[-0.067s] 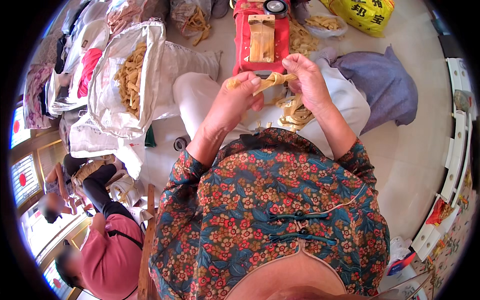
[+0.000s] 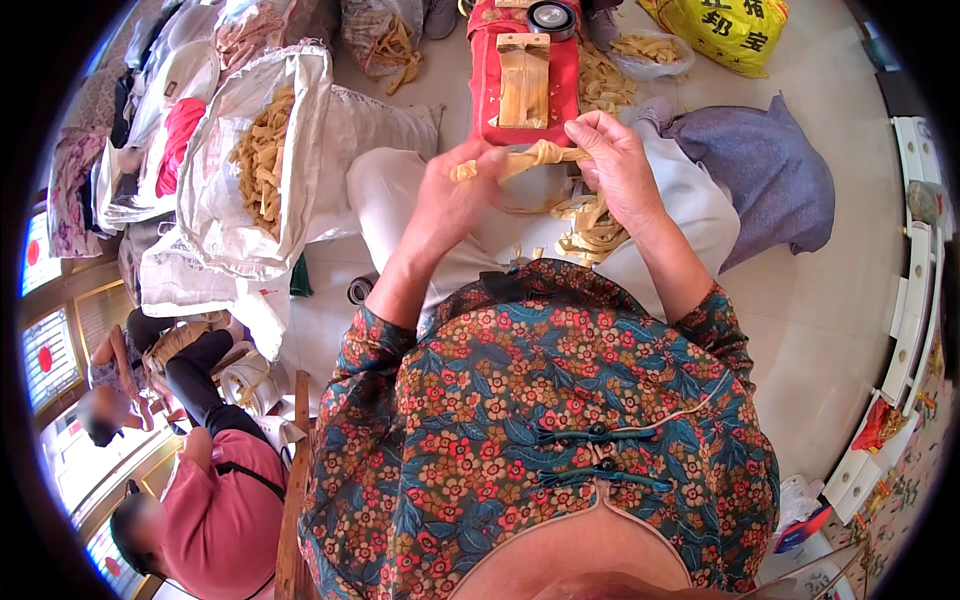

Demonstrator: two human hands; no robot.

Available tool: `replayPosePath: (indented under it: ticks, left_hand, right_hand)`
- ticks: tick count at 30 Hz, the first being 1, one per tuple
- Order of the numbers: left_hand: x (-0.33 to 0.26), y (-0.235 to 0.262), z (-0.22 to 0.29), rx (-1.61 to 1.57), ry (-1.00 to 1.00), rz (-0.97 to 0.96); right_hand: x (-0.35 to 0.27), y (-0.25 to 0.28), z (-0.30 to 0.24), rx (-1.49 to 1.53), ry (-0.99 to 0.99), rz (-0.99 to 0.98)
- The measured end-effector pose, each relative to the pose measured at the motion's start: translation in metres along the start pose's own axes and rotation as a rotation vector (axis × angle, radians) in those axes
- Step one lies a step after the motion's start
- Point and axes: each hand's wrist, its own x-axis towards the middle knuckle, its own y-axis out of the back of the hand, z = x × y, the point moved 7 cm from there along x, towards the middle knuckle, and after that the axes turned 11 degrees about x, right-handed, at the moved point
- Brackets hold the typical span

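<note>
Between my two hands stretches a pale tan strip [image 2: 542,154], twisted into a knot-like bend near its middle. My left hand [image 2: 455,195] is closed around one end, and a short piece of the strip pokes out past its fingers. At the other end, my right hand [image 2: 618,170] pinches the strip between thumb and fingers. A pile of similar tan strips [image 2: 585,228] lies in my lap just below the right hand. Beyond the hands, a wooden block [image 2: 524,82] with a curved middle rests on a red cloth-covered bench [image 2: 490,75].
A black-rimmed roll [image 2: 550,18] sits on the bench's far end. To the left stands a white sack [image 2: 318,90] with tan pieces. Grey-blue cloth [image 2: 765,170] lies at right, near a yellow bag [image 2: 715,35]. Two people sit at lower left, one in a pink top [image 2: 225,510].
My left hand has shifted slightly left and turned, and is a little blurred. The knotted part of the strip sits slightly higher and the strip is straighter. The right hand barely moves.
</note>
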Motion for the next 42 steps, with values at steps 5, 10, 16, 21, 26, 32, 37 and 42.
replayPosePath:
  ticks: [5,10,16,21,26,32,37,42]
  left_hand:
    - [-0.007,0.01,0.026,0.699,-0.55,0.366]
    - [-0.009,-0.027,0.015,0.94,-0.554,0.121]
    - [-0.001,-0.028,-0.009,1.035,-0.782,0.127]
    - [0.009,-0.013,-0.014,1.021,-0.975,0.191]
    - [0.039,-0.003,-0.02,0.874,-0.788,0.213]
    - [0.073,-0.004,-0.043,-0.296,-0.105,-0.122]
    - [0.074,0.026,-0.05,-0.329,0.084,0.285]
    - [0.037,0.008,-0.037,-0.057,0.086,0.091]
  right_hand:
    - [0.001,-0.01,0.008,-0.373,0.203,-0.063]
    - [0.0,-0.022,0.038,-0.414,0.204,-0.127]
    - [-0.012,-0.019,0.053,-0.584,0.03,-0.292]
    - [-0.027,-0.044,0.037,-0.575,0.122,-0.312]
    - [-0.017,-0.049,0.016,-0.501,0.191,-0.24]
    - [0.032,-0.006,0.002,-0.574,0.315,-0.074]
    - [0.038,-0.001,-0.003,-0.408,0.28,0.005]
    - [0.01,-0.029,-0.013,-0.664,0.519,0.001]
